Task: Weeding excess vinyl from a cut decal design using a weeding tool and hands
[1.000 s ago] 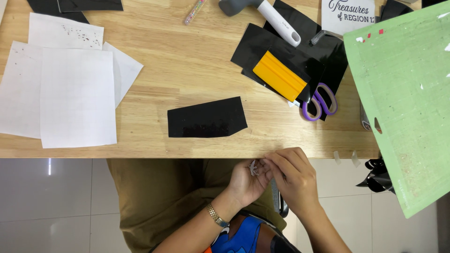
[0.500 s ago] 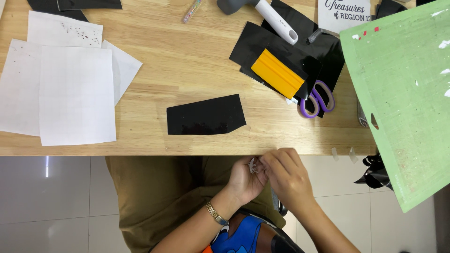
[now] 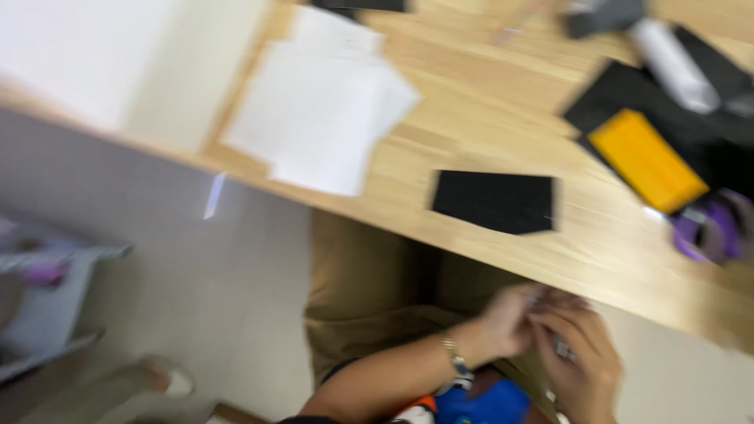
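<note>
Below the pale wooden tabletop (image 3: 503, 110), the left hand (image 3: 510, 322) and right hand (image 3: 581, 361) meet, blurred; I cannot tell their grip or what they pinch.

Left hand (image 3: 509, 320) and right hand (image 3: 580, 357) touching, fingers curled.
</note>
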